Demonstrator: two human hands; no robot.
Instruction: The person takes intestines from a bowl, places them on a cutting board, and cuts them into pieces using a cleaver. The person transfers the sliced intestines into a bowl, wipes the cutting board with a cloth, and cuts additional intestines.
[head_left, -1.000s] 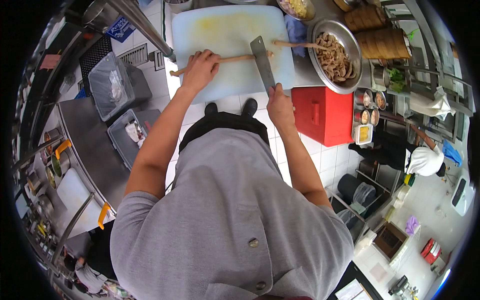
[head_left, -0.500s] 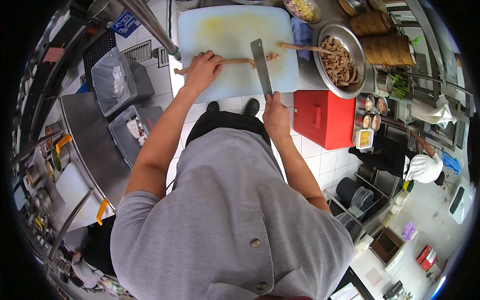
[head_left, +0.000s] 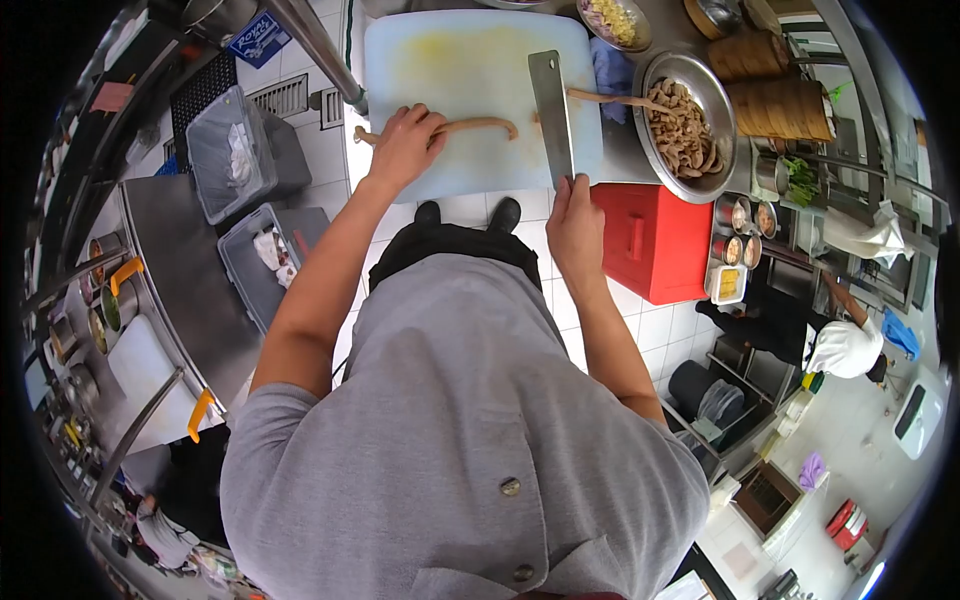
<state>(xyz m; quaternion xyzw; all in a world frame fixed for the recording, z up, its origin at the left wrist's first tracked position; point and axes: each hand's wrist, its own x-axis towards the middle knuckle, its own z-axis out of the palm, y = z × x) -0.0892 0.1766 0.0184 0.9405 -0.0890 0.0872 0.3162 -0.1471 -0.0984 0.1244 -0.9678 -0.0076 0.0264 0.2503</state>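
My left hand (head_left: 407,143) is closed on a long, thin, light-brown strip of meat (head_left: 480,124) lying across the white cutting board (head_left: 440,60). The strip's free end curves down a little toward the middle of the board. My right hand (head_left: 576,222) grips a cleaver (head_left: 551,110) by its handle, with the blade pointing away from me over the board's right part. Another strip (head_left: 608,98) reaches from the board's right edge into a metal bowl (head_left: 735,130) of cut brown pieces (head_left: 682,130). A small brown bit beside the blade is mostly hidden.
A blue cloth (head_left: 612,72) and a bowl of chopped yellow and purple pieces (head_left: 612,22) lie beyond the board's right side. A red box (head_left: 655,240) stands below the counter. Grey bins (head_left: 228,165) are at left. Another person (head_left: 840,345) stands at far right.
The cleaver has moved right, away from the strip's end, and the small pieces near the blade are no longer in the open. My left hand stays on the strip. The view has shifted slightly.
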